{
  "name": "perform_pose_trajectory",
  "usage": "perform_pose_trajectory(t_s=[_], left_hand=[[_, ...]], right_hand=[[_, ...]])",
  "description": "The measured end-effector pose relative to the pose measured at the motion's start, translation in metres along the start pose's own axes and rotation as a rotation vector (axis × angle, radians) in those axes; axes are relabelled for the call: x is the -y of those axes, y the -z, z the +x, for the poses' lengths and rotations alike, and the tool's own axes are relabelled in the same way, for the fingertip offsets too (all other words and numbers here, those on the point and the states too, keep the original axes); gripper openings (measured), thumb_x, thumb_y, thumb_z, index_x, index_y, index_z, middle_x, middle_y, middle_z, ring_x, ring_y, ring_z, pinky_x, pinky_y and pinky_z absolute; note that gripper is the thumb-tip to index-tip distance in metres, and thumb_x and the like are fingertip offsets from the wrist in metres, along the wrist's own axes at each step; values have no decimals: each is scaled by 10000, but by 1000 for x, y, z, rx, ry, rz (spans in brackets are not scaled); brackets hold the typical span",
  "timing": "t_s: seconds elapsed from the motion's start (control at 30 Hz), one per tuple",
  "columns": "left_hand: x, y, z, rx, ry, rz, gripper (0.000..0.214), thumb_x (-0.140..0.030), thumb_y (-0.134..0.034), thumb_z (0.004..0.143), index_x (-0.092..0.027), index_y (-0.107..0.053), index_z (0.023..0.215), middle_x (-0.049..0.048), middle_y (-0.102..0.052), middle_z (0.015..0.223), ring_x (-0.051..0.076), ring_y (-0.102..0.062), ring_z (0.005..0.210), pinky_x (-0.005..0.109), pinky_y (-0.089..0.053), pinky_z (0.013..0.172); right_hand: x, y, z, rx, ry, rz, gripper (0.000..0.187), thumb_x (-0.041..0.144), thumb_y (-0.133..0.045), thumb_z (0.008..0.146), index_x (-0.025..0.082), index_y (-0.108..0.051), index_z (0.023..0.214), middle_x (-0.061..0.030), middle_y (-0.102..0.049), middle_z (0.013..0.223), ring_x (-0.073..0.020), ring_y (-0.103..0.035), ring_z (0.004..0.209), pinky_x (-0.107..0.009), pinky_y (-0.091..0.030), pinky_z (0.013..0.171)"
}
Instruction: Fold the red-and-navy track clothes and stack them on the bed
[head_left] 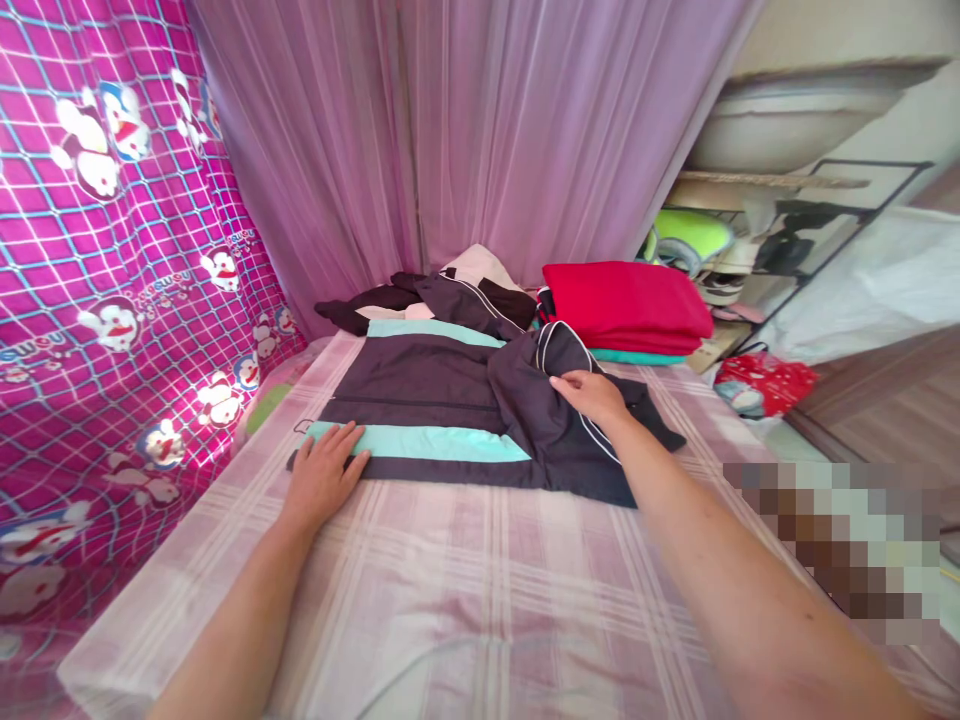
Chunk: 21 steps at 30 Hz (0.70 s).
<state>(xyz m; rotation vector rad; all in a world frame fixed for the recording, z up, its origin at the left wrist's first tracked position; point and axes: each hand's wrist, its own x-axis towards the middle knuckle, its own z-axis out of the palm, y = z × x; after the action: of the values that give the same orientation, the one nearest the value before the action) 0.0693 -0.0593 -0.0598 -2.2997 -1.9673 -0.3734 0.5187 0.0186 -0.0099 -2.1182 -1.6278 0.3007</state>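
A dark jacket (420,375) with mint-green bands and white piping is spread on the plaid-covered surface, one sleeve reaching toward the back. On its near left corner, my left hand (324,470) lies flat with fingers spread across the mint band. My right hand (592,395) is at the collar end on the right, its fingertips closed on the dark cloth beside the white piping. The palm side of that hand is hidden.
Behind the jacket lies a heap of dark and white clothes (480,268). A folded red stack (626,310) sits at the back right. Purple curtains (480,130) hang behind, and a pink patterned cloth (112,250) hangs at left. A rack (817,215) with shoes stands at right.
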Motion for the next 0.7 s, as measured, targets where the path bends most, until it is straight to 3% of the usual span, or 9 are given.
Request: perform_pose_trajectory(t_s=[0.07, 0.17, 0.4, 0.47, 0.57, 0.7], left_hand=[[-1, 1, 0, 5, 3, -3, 502, -421, -379, 954, -267, -577, 1388, 61, -563, 1464, 290, -476, 1382, 532, -311, 1151], [-2, 2, 0, 13, 6, -7, 506, -423, -370, 956, -265, -571, 1392, 61, -557, 1469, 286, -475, 1382, 536, -303, 1155], [-2, 1, 1, 23, 18, -15, 512, -425, -367, 954, -262, -573, 1394, 65, -550, 1475, 296, -466, 1388, 541, -293, 1161], [-2, 2, 1, 22, 17, -16, 512, -424, -365, 954, -264, -571, 1394, 68, -550, 1475, 298, -466, 1389, 548, -295, 1158], [-3, 3, 0, 24, 15, -13, 514, -423, -363, 955, -259, -568, 1397, 72, -548, 1476, 302, -465, 1390, 553, -291, 1160], [-5, 4, 0, 15, 9, -15, 505, -420, -370, 952, -274, -573, 1391, 68, -554, 1471, 293, -469, 1387, 547, -293, 1162]], right_hand=[[3, -1, -6, 8, -9, -22, 352, 455, -662, 806, 220, -754, 1051, -63, -776, 988, -237, -706, 942, -282, -495, 752], [0, 2, -9, -10, -16, -16, 278, 381, -689, 765, 230, -764, 987, -57, -773, 942, -240, -700, 911, -288, -491, 738], [-14, 13, -29, -461, -137, 162, 385, 402, -542, 850, 192, -708, 1126, -90, -758, 961, -265, -681, 864, -353, -497, 782], [-15, 10, -38, -424, -166, 95, 393, 393, -531, 873, 209, -685, 1184, -101, -749, 1036, -280, -678, 916, -366, -490, 808], [-15, 3, -47, -227, -217, 14, 447, 418, -531, 906, 217, -628, 1294, -121, -729, 1120, -294, -672, 985, -370, -484, 836], [-19, -2, -49, -104, -189, 90, 470, 487, -455, 956, 200, -633, 1284, -119, -729, 1108, -282, -663, 1039, -349, -485, 865]])
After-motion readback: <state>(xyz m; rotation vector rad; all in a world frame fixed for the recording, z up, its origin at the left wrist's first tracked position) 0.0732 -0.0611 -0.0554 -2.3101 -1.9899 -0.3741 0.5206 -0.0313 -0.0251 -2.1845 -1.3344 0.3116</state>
